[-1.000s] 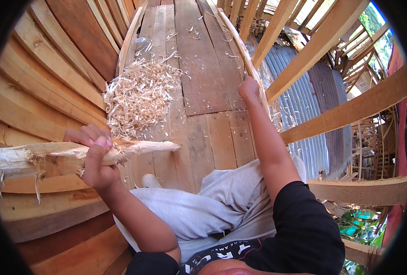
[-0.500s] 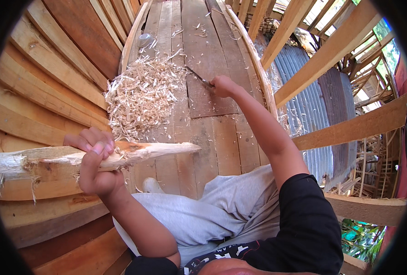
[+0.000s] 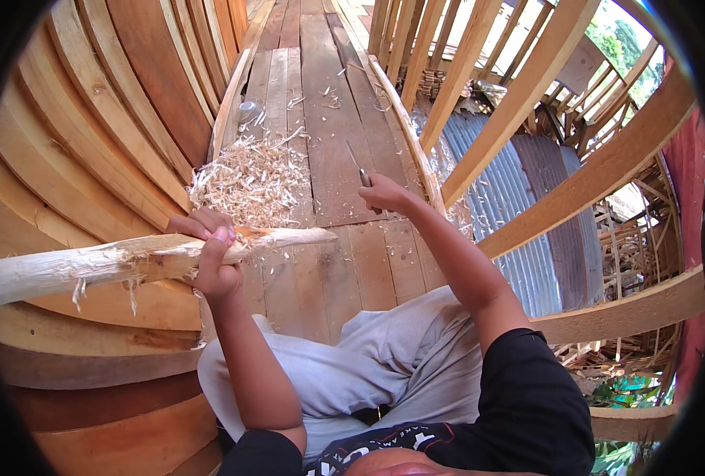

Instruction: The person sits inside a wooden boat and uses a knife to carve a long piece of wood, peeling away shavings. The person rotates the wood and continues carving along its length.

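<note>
My left hand (image 3: 214, 252) is closed around a pale, stripped wooden pole (image 3: 114, 268) that comes in from the left edge. The pole lies across in front of me and narrows to a cut point over the floorboards; ragged strips of fibre hang from its underside. In my right hand (image 3: 386, 195), held apart from the pole to its right and farther off, is a knife (image 3: 363, 172). Its thin blade points away from me and slightly left, and the handle's end shows below my fist. My legs, in grey trousers, are folded beneath my arms.
A heap of wood shavings (image 3: 249, 184) lies on the plank floor (image 3: 333, 278) beyond the pole. Near it sits a small round greyish object (image 3: 248, 111). Plank walling (image 3: 91, 135) rises at left. Wooden slats (image 3: 519, 103) stand at right, with corrugated metal sheets (image 3: 499, 190) past them.
The knife has swung from pointing left to pointing away from me. My left hand appears farther right and farther from me, still gripping the pole. The whole view has shifted slightly.
</note>
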Available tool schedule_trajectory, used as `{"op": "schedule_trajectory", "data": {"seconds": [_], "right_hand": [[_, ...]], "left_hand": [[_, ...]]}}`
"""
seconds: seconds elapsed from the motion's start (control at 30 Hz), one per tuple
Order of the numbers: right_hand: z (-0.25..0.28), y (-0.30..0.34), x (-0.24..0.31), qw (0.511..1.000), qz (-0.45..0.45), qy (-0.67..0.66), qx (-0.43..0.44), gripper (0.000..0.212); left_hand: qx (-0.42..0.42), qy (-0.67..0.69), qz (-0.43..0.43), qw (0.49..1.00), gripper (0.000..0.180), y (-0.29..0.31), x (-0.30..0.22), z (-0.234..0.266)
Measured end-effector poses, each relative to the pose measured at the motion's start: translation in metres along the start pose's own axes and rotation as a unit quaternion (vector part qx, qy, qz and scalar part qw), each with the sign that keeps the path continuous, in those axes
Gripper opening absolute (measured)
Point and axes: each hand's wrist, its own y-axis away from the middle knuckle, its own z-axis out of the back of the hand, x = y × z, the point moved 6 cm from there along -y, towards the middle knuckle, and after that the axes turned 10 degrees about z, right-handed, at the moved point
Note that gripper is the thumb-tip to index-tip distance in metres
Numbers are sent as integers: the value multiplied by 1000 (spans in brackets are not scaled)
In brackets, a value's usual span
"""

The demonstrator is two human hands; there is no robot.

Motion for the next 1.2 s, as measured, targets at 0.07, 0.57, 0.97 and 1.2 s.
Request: {"op": "schedule_trajectory", "data": {"seconds": [0.07,0.57,0.97,1.2], "right_hand": [[0,30,27,999,-6,-47,-1,16],[-35,84,49,995,45,-86,0,21],[-48,67,40,997,14,-73,28,22],[-53,54,38,996,28,-81,-19,25]], "left_hand": [[8,-3,-26,1000,21,2,6,-4],[-26,-59,-40,997,27,20,51,-24],[-8,-35,-18,999,26,1,63,-37],[38,-16,-40,998,24,1,63,-43]]}}
